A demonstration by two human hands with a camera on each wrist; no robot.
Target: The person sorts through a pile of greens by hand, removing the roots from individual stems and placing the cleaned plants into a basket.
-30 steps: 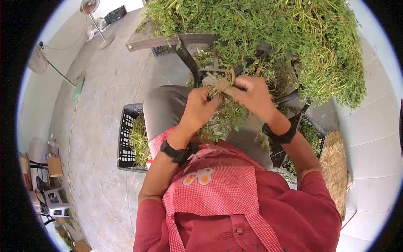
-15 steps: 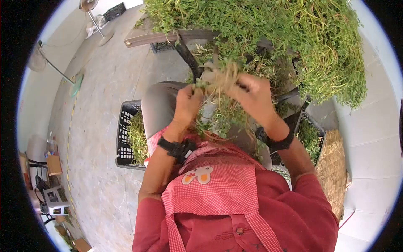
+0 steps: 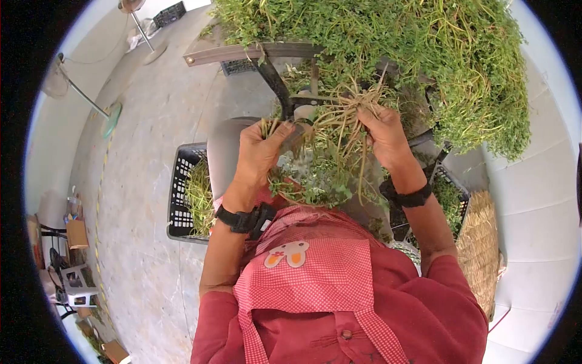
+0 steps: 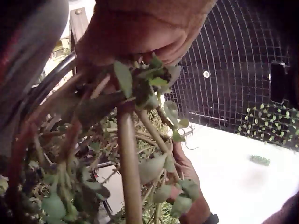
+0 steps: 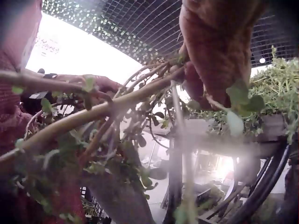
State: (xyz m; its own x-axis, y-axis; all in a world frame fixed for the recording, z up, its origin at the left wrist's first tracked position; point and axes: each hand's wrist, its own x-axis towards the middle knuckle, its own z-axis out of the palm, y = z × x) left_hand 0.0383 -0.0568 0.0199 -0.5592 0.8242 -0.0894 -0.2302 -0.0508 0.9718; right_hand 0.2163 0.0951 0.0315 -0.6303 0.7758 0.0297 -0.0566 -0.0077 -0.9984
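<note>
In the head view my right hand pinches a bunch of leafy stems near their pale, splayed ends, thumb on top. The leafy part hangs over the lap, between the two arms. To the left, my left hand grips a few short stem ends between thumb and curled fingers, apart from the right hand. Close up in the left wrist view, thick stems with small rounded leaves hang below the left fingers. A long stem runs to the right fingers in the right wrist view.
A large heap of green plants covers the table, whose wooden edge faces me. Black crates stand on the floor, one on the left, another on the right. A woven straw mat lies at right; fans stand far left.
Both hands were together at the bunch; now they are apart. The left hand has moved left with a few stems, while the right has moved slightly right and up with the bunch.
</note>
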